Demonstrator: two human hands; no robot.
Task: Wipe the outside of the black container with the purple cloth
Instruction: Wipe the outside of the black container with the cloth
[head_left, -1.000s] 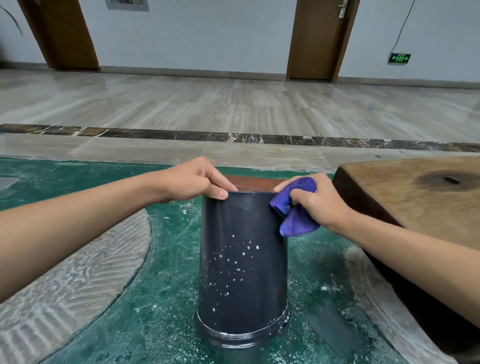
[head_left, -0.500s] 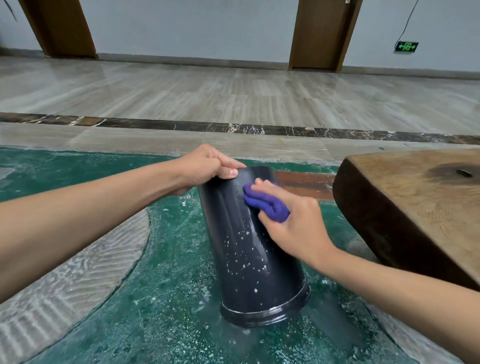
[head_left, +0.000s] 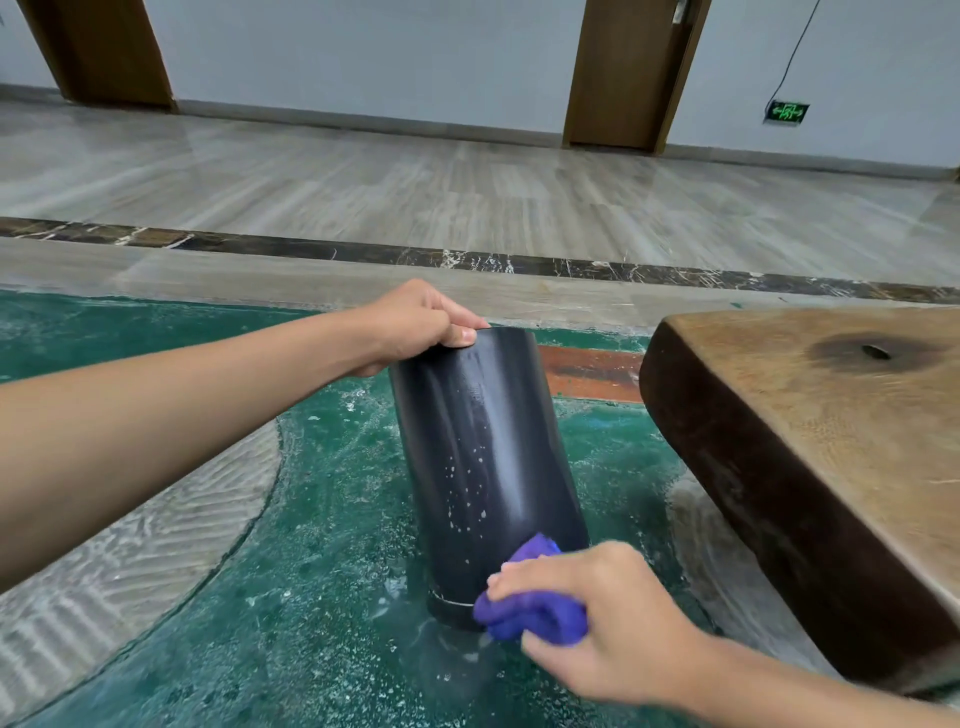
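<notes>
A tall black container (head_left: 483, 467) stands on the green floor, tilted with its top leaning away to the left. White specks dot its lower left side; a smoother streak runs down its middle. My left hand (head_left: 415, 325) grips the top rim. My right hand (head_left: 597, 618) holds a bunched purple cloth (head_left: 530, 608) pressed against the container's bottom right edge, near its base ring.
A thick dark wooden slab (head_left: 810, 457) juts in at the right, close to the container. Grey patterned stone (head_left: 130, 540) curves along the left. Behind, a marble floor (head_left: 467, 192) runs to a wall with two brown doors.
My right hand has slid the purple cloth from the container's top down its side to the base. The container went from upright to tilted, my left hand still on the rim.
</notes>
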